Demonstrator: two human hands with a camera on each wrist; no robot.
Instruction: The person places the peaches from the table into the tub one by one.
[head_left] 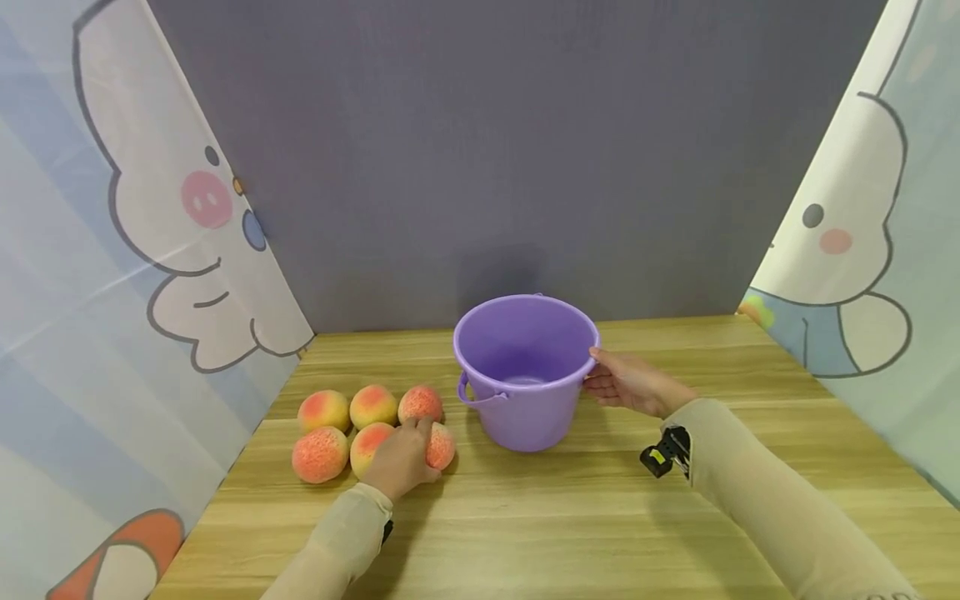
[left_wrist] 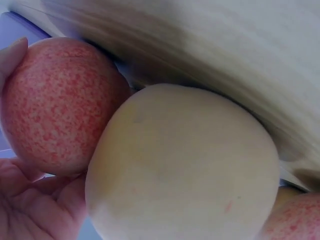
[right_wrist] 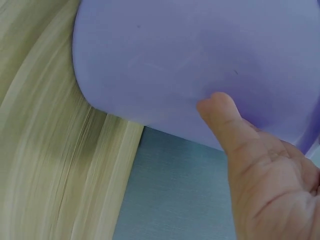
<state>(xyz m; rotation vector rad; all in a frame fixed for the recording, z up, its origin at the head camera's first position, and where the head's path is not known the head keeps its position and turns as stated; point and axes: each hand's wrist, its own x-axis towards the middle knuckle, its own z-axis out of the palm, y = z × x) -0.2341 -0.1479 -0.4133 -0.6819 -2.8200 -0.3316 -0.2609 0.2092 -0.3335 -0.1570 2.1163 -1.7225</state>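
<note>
Beside the bucket, my left hand (head_left: 401,458) holds a red-speckled peach (head_left: 440,446) at the right end of the front row. The left wrist view shows that peach (left_wrist: 65,105) between thumb and fingers, against a pale yellow peach (left_wrist: 185,165). Other yellow-and-red peaches, such as the back-left one (head_left: 324,411), lie in two rows around that hand. My right hand (head_left: 633,383) holds the right side of a purple bucket (head_left: 528,417) at its rim. In the right wrist view a digit touches the bucket's outer wall (right_wrist: 165,60).
The bucket stands upright on a wood-grain table (head_left: 570,525), its handle (head_left: 480,398) hanging down at the front left. A grey panel (head_left: 487,150) rises behind the table. Printed cartoon curtains (head_left: 67,333) hang at both sides.
</note>
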